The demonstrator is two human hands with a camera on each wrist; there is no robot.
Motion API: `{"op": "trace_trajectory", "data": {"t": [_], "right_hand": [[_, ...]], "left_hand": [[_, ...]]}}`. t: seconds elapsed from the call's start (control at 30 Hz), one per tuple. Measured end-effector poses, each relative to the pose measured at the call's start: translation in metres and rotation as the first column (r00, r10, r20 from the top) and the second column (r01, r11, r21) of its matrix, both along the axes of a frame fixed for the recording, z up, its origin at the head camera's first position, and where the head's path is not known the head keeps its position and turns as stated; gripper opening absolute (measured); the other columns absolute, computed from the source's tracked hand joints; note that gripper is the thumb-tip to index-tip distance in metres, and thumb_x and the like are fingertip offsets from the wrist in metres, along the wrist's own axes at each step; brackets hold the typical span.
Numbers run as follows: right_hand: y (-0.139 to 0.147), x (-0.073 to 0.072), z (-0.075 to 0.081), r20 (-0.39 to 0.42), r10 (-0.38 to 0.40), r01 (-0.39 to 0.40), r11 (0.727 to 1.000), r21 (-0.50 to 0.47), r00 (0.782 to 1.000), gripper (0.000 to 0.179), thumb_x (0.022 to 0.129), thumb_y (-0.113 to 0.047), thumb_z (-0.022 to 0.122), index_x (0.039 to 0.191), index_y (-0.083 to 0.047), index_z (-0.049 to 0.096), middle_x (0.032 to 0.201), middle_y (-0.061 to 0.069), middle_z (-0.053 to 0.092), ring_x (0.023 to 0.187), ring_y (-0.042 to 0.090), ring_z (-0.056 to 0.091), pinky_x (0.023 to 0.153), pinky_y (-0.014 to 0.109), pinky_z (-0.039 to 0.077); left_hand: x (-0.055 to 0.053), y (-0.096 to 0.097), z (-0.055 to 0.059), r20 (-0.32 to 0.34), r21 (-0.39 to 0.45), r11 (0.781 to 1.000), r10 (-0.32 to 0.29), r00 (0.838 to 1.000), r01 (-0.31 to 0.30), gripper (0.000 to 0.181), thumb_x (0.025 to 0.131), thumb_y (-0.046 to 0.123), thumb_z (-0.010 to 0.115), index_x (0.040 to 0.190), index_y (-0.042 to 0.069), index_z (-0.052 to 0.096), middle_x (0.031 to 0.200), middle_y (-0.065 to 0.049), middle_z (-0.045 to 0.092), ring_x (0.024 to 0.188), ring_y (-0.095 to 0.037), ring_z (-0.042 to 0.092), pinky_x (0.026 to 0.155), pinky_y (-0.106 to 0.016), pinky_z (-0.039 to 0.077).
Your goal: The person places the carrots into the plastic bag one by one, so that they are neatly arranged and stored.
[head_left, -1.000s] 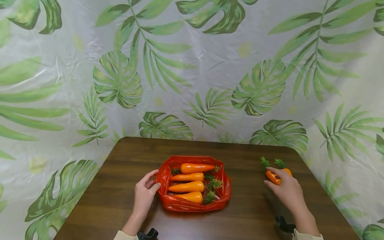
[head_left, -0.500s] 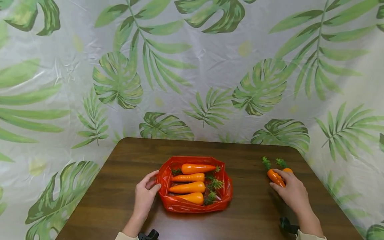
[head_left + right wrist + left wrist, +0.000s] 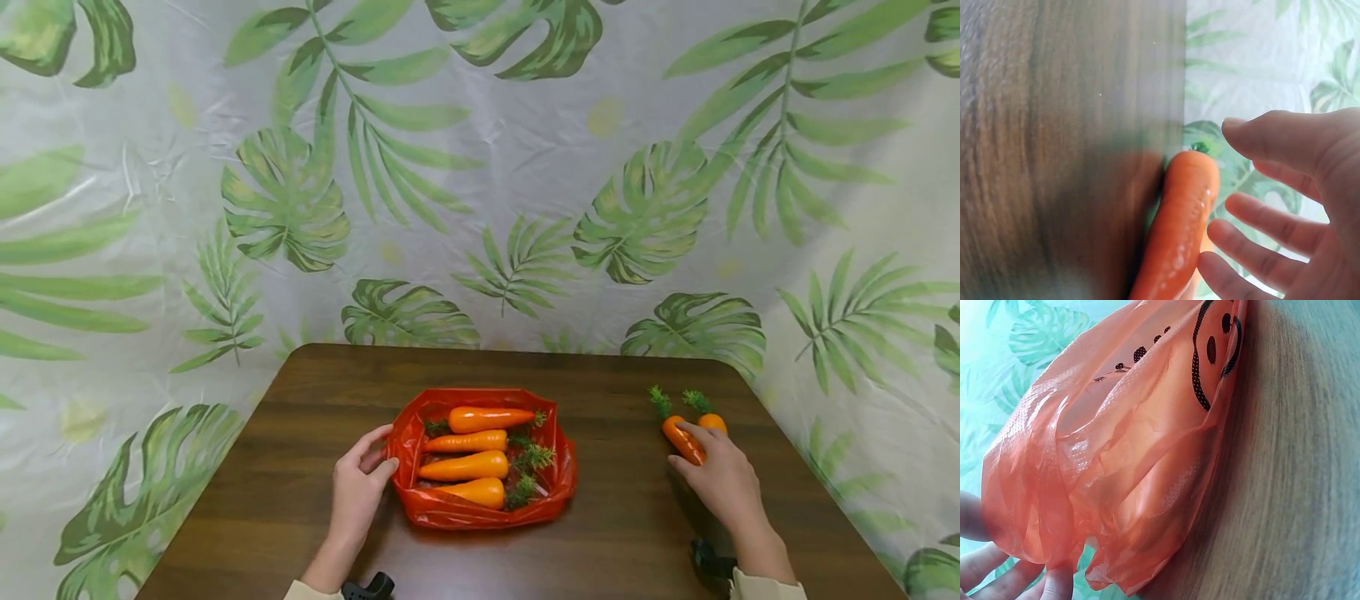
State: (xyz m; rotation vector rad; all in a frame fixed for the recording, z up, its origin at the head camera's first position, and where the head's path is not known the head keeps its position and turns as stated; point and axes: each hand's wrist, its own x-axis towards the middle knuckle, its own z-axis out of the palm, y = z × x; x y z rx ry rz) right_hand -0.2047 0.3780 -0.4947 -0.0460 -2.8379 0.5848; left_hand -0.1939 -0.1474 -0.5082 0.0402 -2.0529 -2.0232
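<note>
In the head view a red plastic bag (image 3: pixel 487 518) lies with its mouth wide, and several orange carrots (image 3: pixel 465 466) with green tops rest inside. My left hand (image 3: pixel 358 479) holds the bag's left rim between thumb and fingers; the left wrist view shows those fingers (image 3: pixel 1057 582) at the bag's folds. On the right, my right hand (image 3: pixel 723 475) is over two loose carrots. Its relaxed fingers are beside the nearer carrot (image 3: pixel 681 439), and the hand partly covers the farther carrot (image 3: pixel 714 422). From the right wrist, the fingers (image 3: pixel 1260 250) appear spread beside a carrot (image 3: pixel 1179 225).
A dark brown wooden table (image 3: pixel 600 533) with rounded far corners carries everything. Behind it hangs a pale sheet (image 3: pixel 525 150) printed with green leaves. A black band (image 3: pixel 708 560) sits on the right wrist, another black band (image 3: pixel 367 587) on the left.
My right hand has loosened from around the nearer loose carrot and drawn slightly back, and that carrot now lies straighter. The left hand and the bag have stayed put.
</note>
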Motion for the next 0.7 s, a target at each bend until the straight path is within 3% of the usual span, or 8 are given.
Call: {"op": "trace_trajectory", "data": {"t": [0.43, 0.7], "right_hand": [[0.004, -0.006, -0.014, -0.115, 0.012, -0.015, 1.0, -0.024, 0.993, 0.056, 0.081, -0.019, 0.082, 0.132, -0.005, 0.063, 0.117, 0.029, 0.062, 0.095, 0.046, 0.061, 0.071, 0.062, 0.048], [0.004, -0.005, -0.016, -0.045, 0.029, -0.031, 0.999, -0.043, 0.999, 0.06, 0.079, -0.014, 0.084, 0.134, -0.006, 0.062, 0.112, 0.021, 0.065, 0.088, 0.035, 0.065, 0.065, 0.052, 0.05]], "left_hand": [[0.001, -0.001, 0.001, 0.007, -0.01, 1.0, -0.022, 1.0, 0.022, 0.045, 0.091, -0.006, 0.066, 0.133, 0.007, 0.064, 0.137, -0.017, 0.059, 0.118, -0.036, 0.063, 0.086, -0.034, 0.056], [0.001, 0.0, 0.0, 0.014, -0.019, 0.999, -0.026, 1.0, 0.026, 0.045, 0.09, -0.006, 0.066, 0.134, 0.007, 0.064, 0.138, -0.017, 0.059, 0.119, -0.036, 0.062, 0.087, -0.034, 0.055]]}}
